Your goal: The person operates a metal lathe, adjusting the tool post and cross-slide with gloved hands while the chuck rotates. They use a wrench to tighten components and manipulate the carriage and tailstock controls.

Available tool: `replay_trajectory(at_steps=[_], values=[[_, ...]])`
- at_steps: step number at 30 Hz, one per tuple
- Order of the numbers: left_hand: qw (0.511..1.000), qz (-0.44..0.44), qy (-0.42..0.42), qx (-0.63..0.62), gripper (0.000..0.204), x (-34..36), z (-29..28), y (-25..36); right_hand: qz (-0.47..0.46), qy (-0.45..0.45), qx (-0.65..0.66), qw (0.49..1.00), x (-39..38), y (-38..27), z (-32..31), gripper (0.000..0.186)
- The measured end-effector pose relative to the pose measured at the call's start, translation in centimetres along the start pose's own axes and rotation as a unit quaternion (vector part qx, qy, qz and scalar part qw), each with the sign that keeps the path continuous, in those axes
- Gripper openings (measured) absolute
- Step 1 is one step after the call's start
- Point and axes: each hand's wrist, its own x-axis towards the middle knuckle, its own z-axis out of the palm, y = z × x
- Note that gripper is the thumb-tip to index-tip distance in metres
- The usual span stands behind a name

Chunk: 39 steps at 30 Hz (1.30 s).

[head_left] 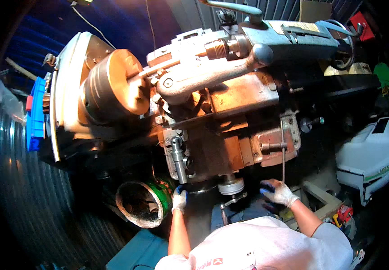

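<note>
A metal lathe [221, 103] fills the middle, with a large cylindrical chuck [113, 85] at left and a shaft reaching from it. My left hand [179, 199], in a white and blue glove, is just below a steel cylindrical fitting [177, 157] on the carriage; its fingertips are hard to make out. My right hand [279, 192], gloved alike, is near the lower end of a vertical rod [283, 166], fingers apart and slightly bent, with nothing visible in them. Between my hands are a round handwheel [230, 186] and a crank handle [223, 211].
A green-sided open metal container [160, 202] lies beside my left hand, above a teal box [133, 254]. A white plastic container [368, 153] stands at right, near a metal frame [325, 207]. A blue bin [36, 117] sits at far left against corrugated metal wall.
</note>
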Motion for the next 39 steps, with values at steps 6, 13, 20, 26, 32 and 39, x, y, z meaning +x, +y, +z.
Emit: replay_trajectory(at_steps=[6, 13, 20, 26, 32, 39], values=[[0.997, 0.061, 0.037, 0.003, 0.029, 0.2, 1.6, -0.8, 0.017, -0.06, 0.042, 0.997, -3.0, -2.8, -5.3, 0.05], [0.99, -0.013, 0.116, -0.075, 0.031, -7.4, 2.3, 6.6, -0.082, -0.154, 0.138, 0.975, -3.2, -2.3, -11.6, 0.051], [0.961, 0.043, 0.25, -0.108, 0.027, -14.3, 3.6, 7.8, -0.128, -0.124, 0.159, 0.971, -1.6, 0.3, -20.4, 0.046], [0.947, 0.074, 0.192, -0.247, 0.032, -16.2, 6.1, 13.2, -0.109, -0.074, 0.222, 0.966, -2.5, 2.8, -23.2, 0.039], [0.95, 0.103, 0.162, -0.246, 0.036, -13.9, 8.1, 17.8, -0.136, -0.009, 0.158, 0.978, -5.2, 2.6, -24.4, 0.039], [0.954, 0.166, 0.15, -0.199, 0.039, -17.8, 9.8, 23.0, -0.216, 0.185, 0.305, 0.909, -1.6, 1.7, -33.0, 0.032]])
